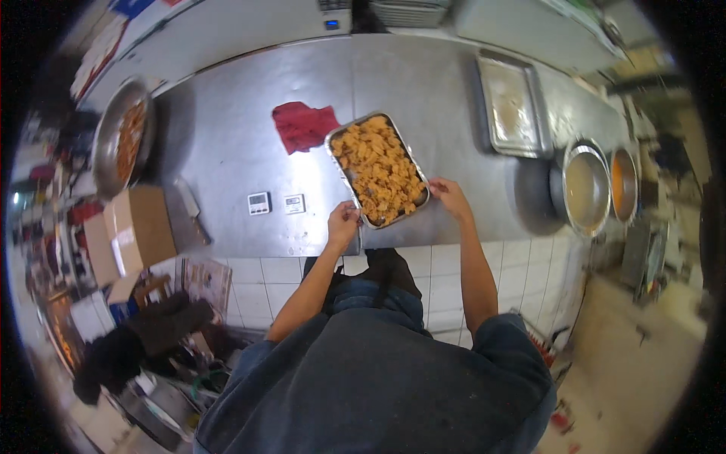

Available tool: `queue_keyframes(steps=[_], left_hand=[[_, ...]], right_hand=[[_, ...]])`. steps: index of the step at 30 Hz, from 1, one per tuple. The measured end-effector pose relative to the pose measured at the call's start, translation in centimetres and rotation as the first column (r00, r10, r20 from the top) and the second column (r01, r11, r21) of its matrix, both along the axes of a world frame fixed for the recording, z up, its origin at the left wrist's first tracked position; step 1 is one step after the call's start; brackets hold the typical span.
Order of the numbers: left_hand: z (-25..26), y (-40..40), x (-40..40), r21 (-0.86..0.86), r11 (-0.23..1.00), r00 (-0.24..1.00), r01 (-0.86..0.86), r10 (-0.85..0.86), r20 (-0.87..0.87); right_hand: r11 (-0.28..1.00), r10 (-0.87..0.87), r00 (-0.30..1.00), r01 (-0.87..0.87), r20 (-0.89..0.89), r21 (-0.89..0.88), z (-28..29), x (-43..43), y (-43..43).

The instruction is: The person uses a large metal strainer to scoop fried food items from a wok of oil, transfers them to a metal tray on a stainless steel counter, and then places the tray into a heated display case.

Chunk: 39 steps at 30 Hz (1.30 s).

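Observation:
A rectangular foil tray [416, 160] full of golden-brown fried pieces [377, 164] lies tilted on the steel worktop in front of me. My left hand [343, 225] grips the rim at its near left corner. The right edge near the other close corner is held by my right hand [448, 196], fingers at the rim. A crumpled red cloth [303, 126] touches or nearly touches the tray's far left corner. Two small digital timers, one [259, 203] beside the other [294, 204], stand left of my left hand.
On the steel worktop [238, 130] are a bowl of reddish-orange food [99, 142] and a knife [191, 207] at left, with an open cardboard box [144, 230] near the left edge. At right are a rectangular metal tray [513, 108] and bowls of pale [587, 187] and orange [623, 184] contents.

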State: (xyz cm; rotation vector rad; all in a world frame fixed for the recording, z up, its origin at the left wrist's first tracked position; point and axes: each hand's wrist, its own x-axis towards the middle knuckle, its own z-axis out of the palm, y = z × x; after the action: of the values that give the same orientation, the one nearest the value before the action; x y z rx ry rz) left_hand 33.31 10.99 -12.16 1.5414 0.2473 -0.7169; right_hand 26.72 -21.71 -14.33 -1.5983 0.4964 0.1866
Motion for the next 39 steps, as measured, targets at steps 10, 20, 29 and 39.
queue_keyframes(steps=[10,20,29,39], left_hand=[[-1.0,-1.2,-0.2,-0.056,0.997,0.994,-0.060,0.065,0.083],[4.9,2.6,-4.1,-0.063,0.978,0.948,-0.199,0.208,0.241],[14.9,17.4,-11.9,-0.225,0.895,0.892,-0.385,0.423,0.159],[18.7,43.8,-17.4,-0.205,0.761,0.748,-0.616,0.646,0.152]], right_hand=[[0.988,0.152,0.988,-0.152,-0.014,0.038,-1.7,0.9,-1.8],[0.975,0.218,0.974,-0.220,0.055,0.029,8.8,1.2,1.8],[0.905,0.421,0.906,-0.423,0.034,0.040,19.1,0.2,17.4],[0.798,0.589,0.804,-0.595,0.087,0.095,21.4,3.0,46.4]])
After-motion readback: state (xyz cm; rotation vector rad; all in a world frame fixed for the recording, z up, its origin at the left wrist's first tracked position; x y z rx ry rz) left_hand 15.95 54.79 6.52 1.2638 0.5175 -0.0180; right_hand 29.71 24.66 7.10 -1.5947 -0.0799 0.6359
